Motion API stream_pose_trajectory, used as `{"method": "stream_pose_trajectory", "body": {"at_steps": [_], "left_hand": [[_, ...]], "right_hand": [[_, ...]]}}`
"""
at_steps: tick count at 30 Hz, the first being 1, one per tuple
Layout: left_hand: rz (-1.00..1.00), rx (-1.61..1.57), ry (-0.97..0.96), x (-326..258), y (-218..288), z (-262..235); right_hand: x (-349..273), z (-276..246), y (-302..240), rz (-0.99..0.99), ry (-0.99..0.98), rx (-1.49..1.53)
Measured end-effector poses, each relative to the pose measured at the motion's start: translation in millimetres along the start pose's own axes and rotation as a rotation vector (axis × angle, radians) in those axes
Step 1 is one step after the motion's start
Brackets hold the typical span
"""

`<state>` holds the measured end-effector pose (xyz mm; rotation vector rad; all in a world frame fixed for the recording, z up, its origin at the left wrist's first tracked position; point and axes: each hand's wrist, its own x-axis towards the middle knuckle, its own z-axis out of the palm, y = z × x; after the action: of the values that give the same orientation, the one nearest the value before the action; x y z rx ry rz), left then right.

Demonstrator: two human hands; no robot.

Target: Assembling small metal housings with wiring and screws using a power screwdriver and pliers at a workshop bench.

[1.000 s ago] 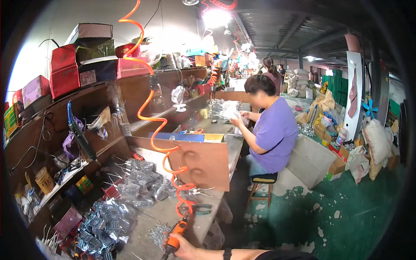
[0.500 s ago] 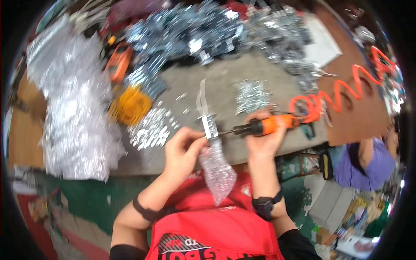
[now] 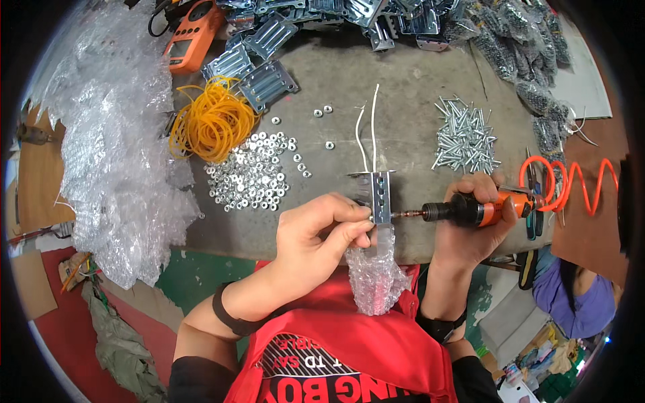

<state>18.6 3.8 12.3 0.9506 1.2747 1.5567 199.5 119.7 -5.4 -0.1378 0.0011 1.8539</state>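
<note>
A slotted metal bracket (image 3: 381, 193) is pinched at its left side between the thumb and fingers of my left hand (image 3: 314, 235). Two thin white wires (image 3: 374, 127) rise from it onto the table. Below the bracket, a clear bubble-wrap sleeve (image 3: 377, 285) hangs over the table's front edge; what lies inside is hard to make out. My right hand (image 3: 463, 235) is wrapped round an orange and black power screwdriver (image 3: 496, 209), held level. Its bit (image 3: 408, 213) points left and meets the bracket's right side, opposite my left fingertips.
Left of the hands lie loose nuts (image 3: 248, 171), yellow rubber bands (image 3: 213, 121) and bubble wrap (image 3: 121, 161). Screws (image 3: 465, 136) are heaped at the right, near pliers (image 3: 533, 211) and a coiled orange hose (image 3: 568, 181). Metal plates (image 3: 269, 84) and an orange meter (image 3: 193, 37) lie farther back.
The view has shifted and sharpened, so the hands and bracket appear farther right. My left hand still pinches the bracket, and the screwdriver bit still points at it.
</note>
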Motion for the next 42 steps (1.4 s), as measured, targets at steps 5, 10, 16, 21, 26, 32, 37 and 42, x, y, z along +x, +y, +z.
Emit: {"method": "stream_pose_trajectory", "body": {"at_steps": [5,10,16,21,26,32,37,42], "left_hand": [[0.081,0.094,-0.093,7,-1,-4],[0.214,0.273,-0.105,11,0,-4],[0.262,0.338,-0.098,16,1,-5],[0.279,0.343,-0.11,17,1,-5],[0.253,0.329,-0.118,15,2,-7],[0.067,0.216,-0.082,11,6,-7],[-0.162,0.266,-0.13,7,17,-3],[-0.282,0.212,-0.095,1,8,-9]], "right_hand": [[2,3,2,-0.048,-0.001,-0.069],[4,5,3,-0.032,0.002,-0.048],[4,7,7,-0.036,0.013,-0.002],[3,8,8,-0.034,0.017,0.025],[1,7,8,-0.037,-0.006,0.021],[1,7,4,-0.03,0.037,-0.029],[-1,19,6,-0.04,0.008,-0.098],[-1,26,-8,-0.167,0.067,-0.358]]}}
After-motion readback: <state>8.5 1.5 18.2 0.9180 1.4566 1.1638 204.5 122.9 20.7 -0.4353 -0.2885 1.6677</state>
